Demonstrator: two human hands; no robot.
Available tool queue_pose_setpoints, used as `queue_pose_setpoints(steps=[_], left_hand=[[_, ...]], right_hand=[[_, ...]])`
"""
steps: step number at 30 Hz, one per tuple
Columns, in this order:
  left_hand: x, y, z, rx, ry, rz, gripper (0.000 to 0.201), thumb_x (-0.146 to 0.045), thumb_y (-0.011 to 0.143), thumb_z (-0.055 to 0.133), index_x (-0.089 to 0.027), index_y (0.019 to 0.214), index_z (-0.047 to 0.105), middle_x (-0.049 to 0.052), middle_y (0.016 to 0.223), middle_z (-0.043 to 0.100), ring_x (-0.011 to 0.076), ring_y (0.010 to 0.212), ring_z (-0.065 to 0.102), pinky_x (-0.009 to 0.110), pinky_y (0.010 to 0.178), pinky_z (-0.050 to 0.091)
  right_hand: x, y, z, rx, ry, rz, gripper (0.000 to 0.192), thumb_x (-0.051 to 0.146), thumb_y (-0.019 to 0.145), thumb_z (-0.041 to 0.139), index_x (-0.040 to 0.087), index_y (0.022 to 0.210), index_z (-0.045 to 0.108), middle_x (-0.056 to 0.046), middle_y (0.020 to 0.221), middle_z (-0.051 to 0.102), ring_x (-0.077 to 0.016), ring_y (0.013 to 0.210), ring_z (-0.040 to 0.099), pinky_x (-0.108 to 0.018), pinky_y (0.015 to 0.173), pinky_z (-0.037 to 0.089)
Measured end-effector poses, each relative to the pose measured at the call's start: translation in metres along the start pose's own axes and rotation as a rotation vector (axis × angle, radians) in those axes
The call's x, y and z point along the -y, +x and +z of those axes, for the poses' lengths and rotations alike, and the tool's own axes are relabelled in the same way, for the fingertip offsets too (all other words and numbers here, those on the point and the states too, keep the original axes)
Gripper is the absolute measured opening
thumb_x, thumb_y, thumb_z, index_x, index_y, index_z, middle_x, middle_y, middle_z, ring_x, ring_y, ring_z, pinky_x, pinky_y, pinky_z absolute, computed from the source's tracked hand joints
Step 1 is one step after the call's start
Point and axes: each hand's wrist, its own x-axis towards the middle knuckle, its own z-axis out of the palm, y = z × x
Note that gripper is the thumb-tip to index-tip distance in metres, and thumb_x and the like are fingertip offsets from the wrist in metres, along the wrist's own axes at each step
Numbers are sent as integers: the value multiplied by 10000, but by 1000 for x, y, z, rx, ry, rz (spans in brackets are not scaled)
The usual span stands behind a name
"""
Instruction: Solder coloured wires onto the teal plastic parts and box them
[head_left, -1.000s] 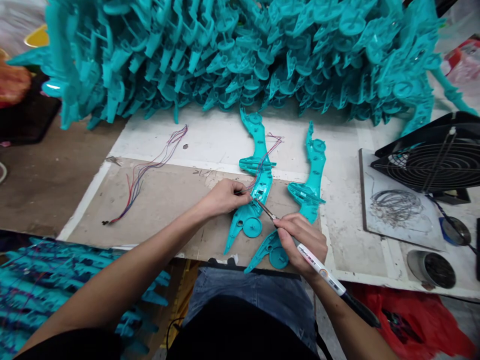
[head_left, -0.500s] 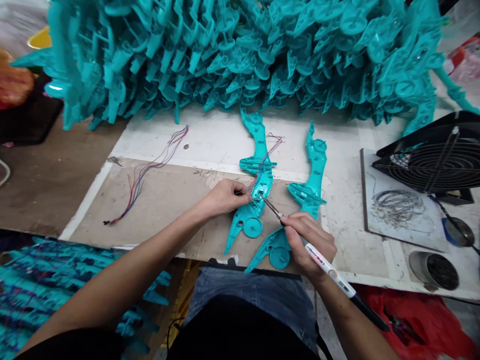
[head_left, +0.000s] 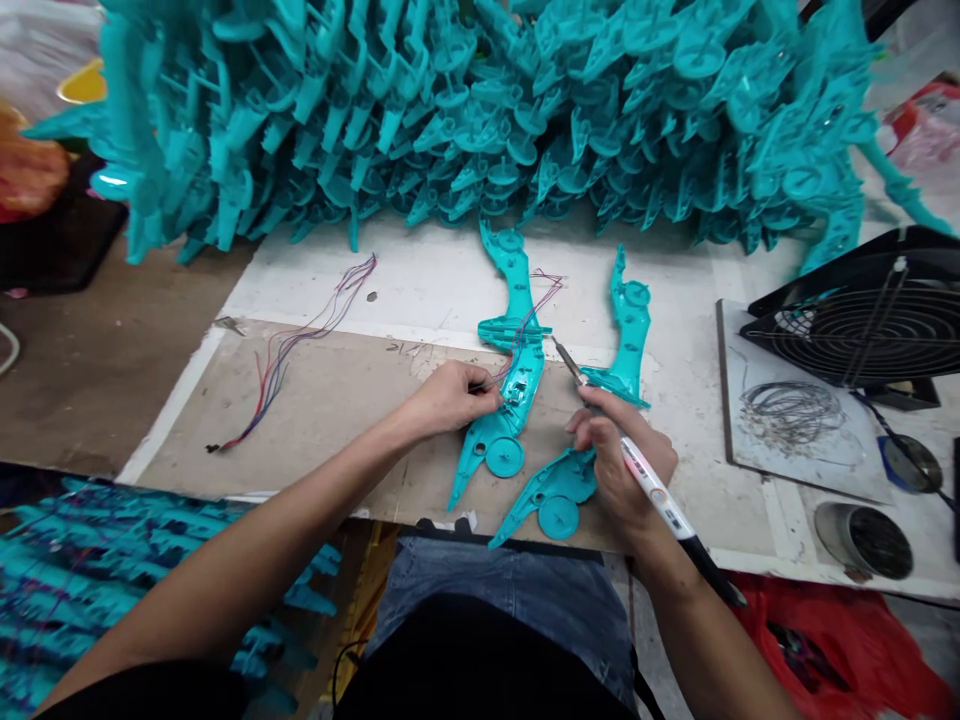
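Observation:
A teal plastic bow-shaped part [head_left: 517,285] lies on the worktable with thin red and blue wires [head_left: 528,330] running over it. My left hand [head_left: 456,393] is closed in a pinch at its lower half, on the ends of these wires; the fingertips hide the exact grip. In my right hand [head_left: 628,455] is a soldering iron [head_left: 651,487] with a white and black handle. Its tip points up and left, just right of the part and apart from the spot by my left fingers. Under my right hand lies a second teal part [head_left: 632,335], partly covered.
A large pile of teal parts [head_left: 465,110] spans the back. Loose wires [head_left: 300,340] lie left. At right are a black fan [head_left: 862,310], a board with a solder wire coil [head_left: 791,415] and a metal tin [head_left: 862,538]. More wired teal parts [head_left: 112,580] sit lower left.
The soldering iron's tip has lifted off the part near my left fingers and moved up and right. My left hand has stayed in place with the wires.

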Motion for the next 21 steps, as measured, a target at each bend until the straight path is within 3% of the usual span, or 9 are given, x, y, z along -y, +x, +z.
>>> queue_pose_setpoints(steps=[4, 10, 15, 21], left_hand=[[1, 0, 1, 6, 23, 49, 176, -287, 728, 547, -153, 613, 538, -35, 574, 420, 93, 567, 362, 238, 532, 276], [2, -1, 1, -6, 49, 181, 157, -260, 751, 540, -156, 633, 534, -26, 606, 476, 103, 602, 419, 240, 573, 317], [3, 1, 1, 13, 108, 247, 170, -277, 778, 529, -155, 663, 558, -14, 632, 525, 111, 626, 456, 243, 602, 345], [3, 3, 1, 0, 59, 180, 163, -273, 760, 533, -149, 662, 574, -22, 609, 495, 105, 599, 426, 230, 563, 320]], right_hand=[[6, 16, 9, 7, -62, 9, 244, 338, 896, 604, 265, 1119, 670, -14, 900, 732, -168, 806, 694, -326, 790, 564], [11, 34, 27, 220, -65, -129, 370, 213, 877, 609, 263, 1241, 568, -32, 1089, 703, -179, 1042, 643, -356, 925, 522], [11, 40, 40, 253, -74, -177, 355, 201, 892, 564, 259, 1241, 559, -30, 1016, 695, -187, 1001, 629, -374, 893, 517], [12, 41, 44, 211, -56, -133, 308, 254, 912, 551, 250, 1217, 590, -36, 980, 692, -182, 946, 632, -360, 869, 515]])
